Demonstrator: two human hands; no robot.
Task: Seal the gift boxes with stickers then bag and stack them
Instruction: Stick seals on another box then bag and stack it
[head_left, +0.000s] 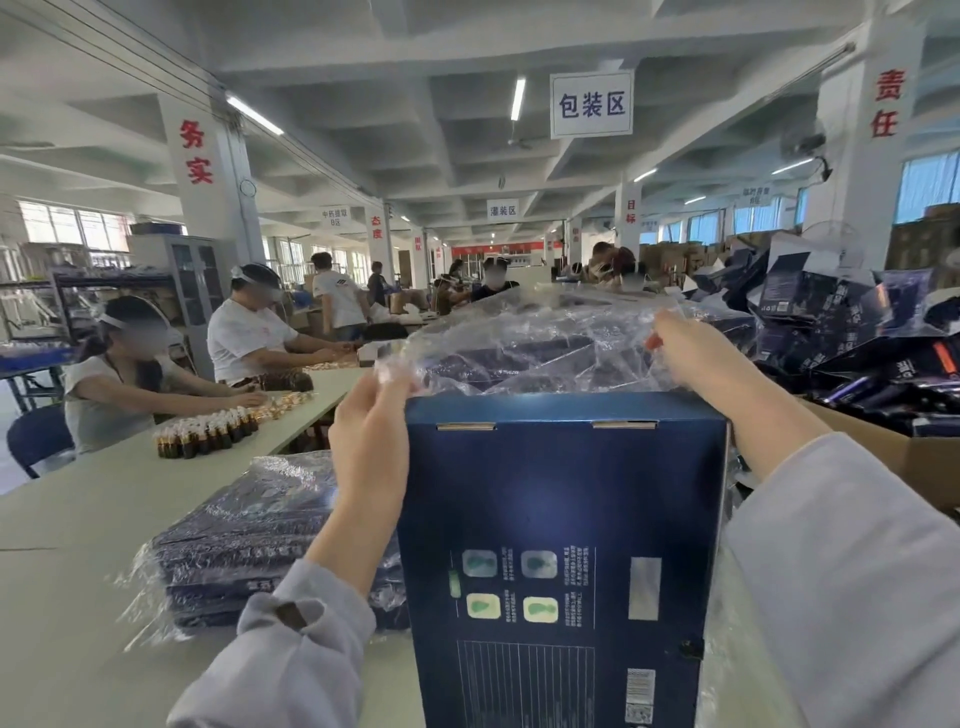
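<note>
A tall dark blue cardboard gift box with printed panels stands upright in the lower centre of the frame, its top edge level with both hands. A crumpled clear plastic bag billows above that edge, filling the middle of the frame. The left hand pinches the bag's edge between thumb and curled fingers at the box's upper left corner. The right hand grips the plastic with curled fingers at the upper right corner. At lower left, a stack of dark blue boxes wrapped in clear plastic lies flat on the long pale table, just beside the upright box. Farther up the table stand small brown bottles. At right, a heap of loose dark blue cartons rises above a brown cardboard carton
</note>
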